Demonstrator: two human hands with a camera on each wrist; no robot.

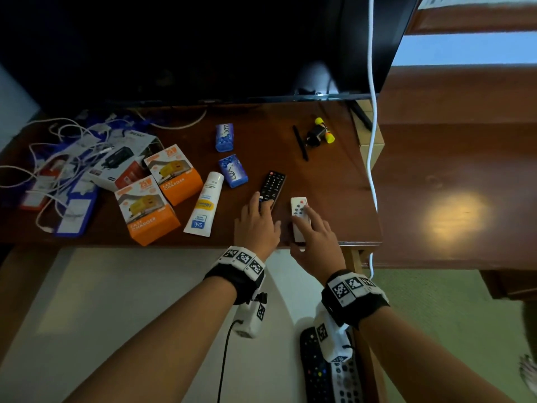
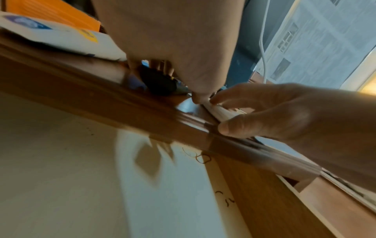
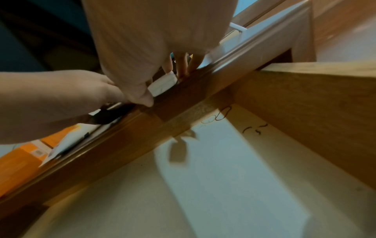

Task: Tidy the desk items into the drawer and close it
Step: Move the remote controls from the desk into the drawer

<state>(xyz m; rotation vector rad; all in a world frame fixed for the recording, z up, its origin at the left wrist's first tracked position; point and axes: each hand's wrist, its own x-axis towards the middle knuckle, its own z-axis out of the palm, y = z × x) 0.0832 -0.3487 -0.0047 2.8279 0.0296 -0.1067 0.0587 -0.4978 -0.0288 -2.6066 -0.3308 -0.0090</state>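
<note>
- Left hand fingers curling over near end of black remote, flat on tabletop near front edge.
- Right hand grasping white remote, thumb at edge, fingers on top.
- Best lifted one per hand, pinched by long sides, off buttons.
- Open drawer directly below; lower in, no dropping.
- Boxes, tube, cables left to clear.

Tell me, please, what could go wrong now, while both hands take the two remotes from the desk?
1. The white remote lies at the desk edge; if the right hand slips, it may fall to the floor.
2. The left hand covers only the near end of the black remote, so it may tip when lifted.
3. The tube lies near the left hand and could be knocked.
</note>
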